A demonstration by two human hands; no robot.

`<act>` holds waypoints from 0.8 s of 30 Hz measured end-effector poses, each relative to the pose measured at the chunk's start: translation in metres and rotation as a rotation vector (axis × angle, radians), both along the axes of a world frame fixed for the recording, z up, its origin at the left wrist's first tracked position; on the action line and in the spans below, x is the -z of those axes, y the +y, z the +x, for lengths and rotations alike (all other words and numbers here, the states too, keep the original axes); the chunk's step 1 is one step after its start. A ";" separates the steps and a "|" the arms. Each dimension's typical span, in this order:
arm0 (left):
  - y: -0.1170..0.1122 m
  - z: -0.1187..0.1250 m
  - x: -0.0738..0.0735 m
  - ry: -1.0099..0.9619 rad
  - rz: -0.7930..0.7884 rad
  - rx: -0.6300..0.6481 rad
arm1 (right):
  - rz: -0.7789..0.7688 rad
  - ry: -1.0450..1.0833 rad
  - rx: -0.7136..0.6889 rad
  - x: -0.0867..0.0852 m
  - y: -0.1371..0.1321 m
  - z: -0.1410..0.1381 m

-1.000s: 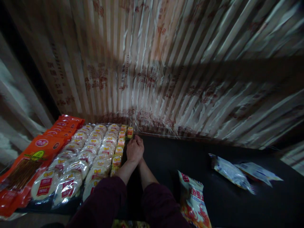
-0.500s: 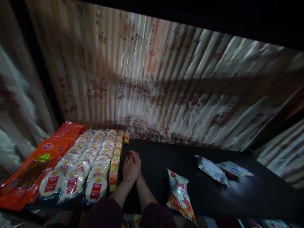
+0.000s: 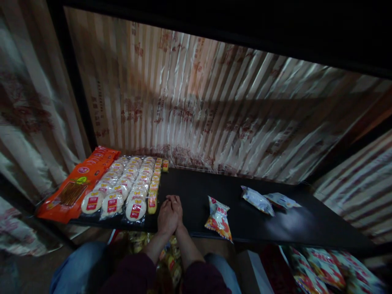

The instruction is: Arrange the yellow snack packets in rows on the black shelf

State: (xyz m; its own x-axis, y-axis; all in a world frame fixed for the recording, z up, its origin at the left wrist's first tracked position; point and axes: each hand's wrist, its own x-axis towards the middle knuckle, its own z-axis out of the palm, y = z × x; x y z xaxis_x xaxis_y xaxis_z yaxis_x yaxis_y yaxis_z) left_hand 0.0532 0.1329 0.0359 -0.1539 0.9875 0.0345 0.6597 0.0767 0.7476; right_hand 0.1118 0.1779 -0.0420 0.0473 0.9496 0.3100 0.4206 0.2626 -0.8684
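My left hand (image 3: 165,216) and my right hand (image 3: 177,207) are pressed together side by side at the front edge of a black shelf (image 3: 275,224). Their fingers are closed against each other and nothing shows in them. Just left of them runs a row of small yellow packets (image 3: 153,191). Beside that row lie clear packs of round white crackers with red labels (image 3: 122,190), and then orange packs (image 3: 76,188) at the far left. A red and white snack bag (image 3: 218,216) lies to the right of my hands.
Two pale packets (image 3: 257,200) (image 3: 281,200) lie further right on the shelf. Striped printed paper (image 3: 214,114) lines the back wall. Below the shelf edge are more snack bags at the lower right (image 3: 321,269) and yellow packs (image 3: 171,257) between my knees.
My joined hands have drawn back from the far end of the yellow packet row to the shelf's front edge. The view has pulled back and now shows the shelf's underside area.
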 end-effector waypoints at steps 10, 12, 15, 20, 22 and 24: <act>-0.048 -0.018 0.025 -0.027 0.160 0.068 | 0.037 -0.277 0.071 -0.007 -0.053 -0.010; -0.057 -0.021 0.033 -0.014 0.225 0.084 | 0.054 -0.303 0.085 -0.008 -0.064 -0.012; -0.072 -0.026 0.045 -0.008 0.335 0.124 | 0.066 -0.306 0.109 -0.008 -0.083 -0.016; -0.105 -0.033 0.066 -0.013 0.395 0.153 | 0.069 -0.321 0.071 -0.003 -0.120 -0.016; -0.119 -0.037 0.076 -0.032 0.368 0.178 | 0.041 -0.325 0.044 0.003 -0.134 -0.016; -0.130 -0.040 0.085 -0.051 0.303 0.178 | -0.024 -0.317 0.026 0.011 -0.145 -0.017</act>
